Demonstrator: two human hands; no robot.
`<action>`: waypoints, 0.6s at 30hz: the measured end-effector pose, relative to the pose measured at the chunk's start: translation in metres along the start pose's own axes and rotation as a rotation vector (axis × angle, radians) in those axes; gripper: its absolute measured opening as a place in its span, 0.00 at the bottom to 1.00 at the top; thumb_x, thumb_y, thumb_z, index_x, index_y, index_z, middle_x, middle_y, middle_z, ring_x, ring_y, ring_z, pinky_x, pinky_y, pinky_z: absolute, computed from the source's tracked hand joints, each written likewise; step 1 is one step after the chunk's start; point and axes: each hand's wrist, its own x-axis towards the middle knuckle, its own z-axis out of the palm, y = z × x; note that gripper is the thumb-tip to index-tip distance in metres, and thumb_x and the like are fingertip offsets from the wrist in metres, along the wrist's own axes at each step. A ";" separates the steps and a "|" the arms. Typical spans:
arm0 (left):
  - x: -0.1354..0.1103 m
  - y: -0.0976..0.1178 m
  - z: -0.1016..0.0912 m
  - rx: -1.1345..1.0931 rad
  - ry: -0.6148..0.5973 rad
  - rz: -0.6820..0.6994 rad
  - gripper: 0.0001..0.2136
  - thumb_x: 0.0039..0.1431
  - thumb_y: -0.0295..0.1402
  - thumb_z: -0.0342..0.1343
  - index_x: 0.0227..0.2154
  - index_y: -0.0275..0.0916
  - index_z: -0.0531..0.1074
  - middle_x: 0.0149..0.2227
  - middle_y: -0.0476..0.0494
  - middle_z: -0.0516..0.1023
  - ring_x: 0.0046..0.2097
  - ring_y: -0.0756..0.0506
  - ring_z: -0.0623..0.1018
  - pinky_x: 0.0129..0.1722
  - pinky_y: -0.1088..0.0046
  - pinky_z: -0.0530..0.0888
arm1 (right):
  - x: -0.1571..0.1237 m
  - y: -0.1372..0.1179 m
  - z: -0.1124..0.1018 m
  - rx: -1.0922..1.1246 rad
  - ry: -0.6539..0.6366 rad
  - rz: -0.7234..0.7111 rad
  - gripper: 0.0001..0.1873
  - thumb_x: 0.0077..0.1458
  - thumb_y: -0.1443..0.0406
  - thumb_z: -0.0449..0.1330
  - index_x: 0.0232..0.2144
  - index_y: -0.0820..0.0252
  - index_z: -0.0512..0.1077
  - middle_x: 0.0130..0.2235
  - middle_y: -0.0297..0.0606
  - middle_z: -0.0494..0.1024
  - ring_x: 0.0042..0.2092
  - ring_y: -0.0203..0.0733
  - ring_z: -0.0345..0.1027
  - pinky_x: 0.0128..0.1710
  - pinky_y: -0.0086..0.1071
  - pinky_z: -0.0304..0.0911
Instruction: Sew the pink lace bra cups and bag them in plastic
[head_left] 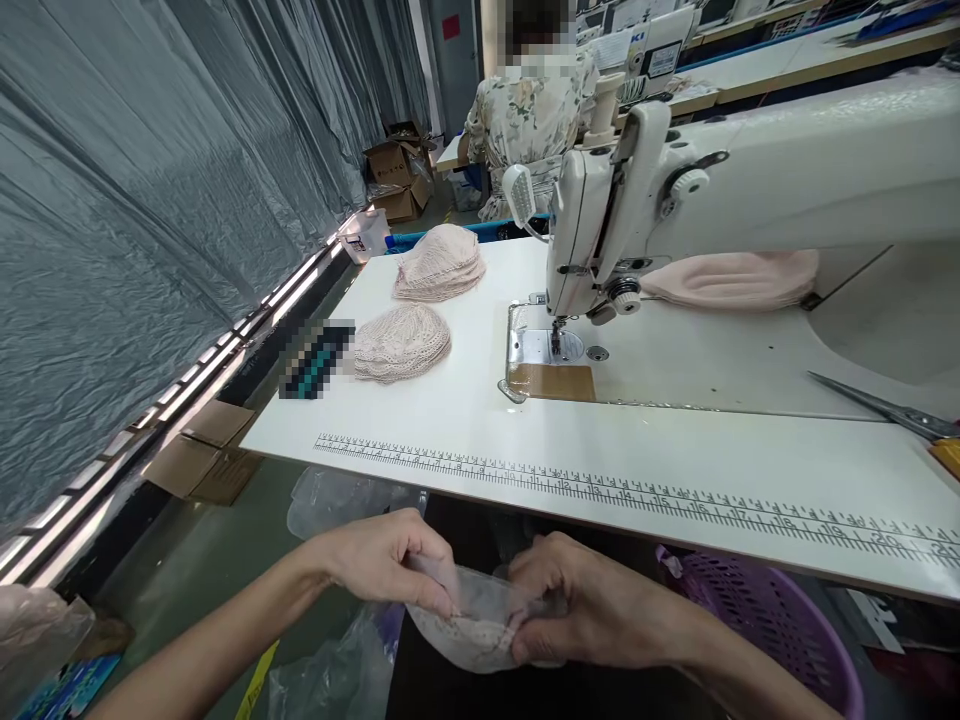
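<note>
Below the table's front edge, my left hand and my right hand pinch a pale, sheer fabric piece between them. Its lower edge curves, and a lacy pattern shows faintly along it. My fingers hide both ends of it. On the white table sit two stacks of pinkish lace pieces: a farther lace stack and a nearer lace stack. A white sewing machine stands to their right, its presser foot over the metal plate.
Smooth pink pieces lie behind the machine's needle end, under its arm. Scissors rest at the right. A ruler scale runs along the front edge. Below right is a purple basket; cardboard boxes stand left. Another person sits ahead.
</note>
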 end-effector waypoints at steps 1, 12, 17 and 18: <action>0.001 0.000 0.001 -0.017 0.011 -0.017 0.09 0.53 0.38 0.63 0.30 0.36 0.79 0.20 0.50 0.73 0.21 0.54 0.66 0.24 0.81 0.66 | 0.000 -0.001 -0.001 0.010 -0.012 0.013 0.11 0.49 0.60 0.65 0.28 0.65 0.78 0.26 0.33 0.74 0.27 0.33 0.65 0.25 0.24 0.56; 0.002 -0.005 0.005 -0.099 -0.066 -0.017 0.18 0.55 0.47 0.59 0.39 0.38 0.80 0.32 0.45 0.81 0.33 0.49 0.78 0.37 0.78 0.74 | -0.002 0.007 -0.002 0.151 -0.040 0.028 0.06 0.49 0.65 0.66 0.29 0.65 0.79 0.26 0.31 0.72 0.27 0.31 0.63 0.27 0.24 0.57; 0.005 -0.013 0.011 -0.189 -0.088 -0.068 0.23 0.47 0.47 0.65 0.42 0.37 0.78 0.34 0.45 0.81 0.35 0.46 0.80 0.38 0.75 0.76 | -0.007 0.007 -0.007 0.150 -0.054 0.076 0.07 0.50 0.64 0.65 0.28 0.65 0.78 0.27 0.32 0.71 0.27 0.32 0.63 0.26 0.24 0.57; 0.005 -0.014 0.013 -0.179 -0.058 -0.086 0.21 0.46 0.46 0.66 0.41 0.38 0.78 0.33 0.46 0.81 0.35 0.47 0.80 0.37 0.75 0.76 | -0.009 0.007 -0.009 0.143 -0.054 0.089 0.07 0.50 0.64 0.64 0.28 0.65 0.78 0.27 0.32 0.71 0.27 0.32 0.63 0.26 0.24 0.57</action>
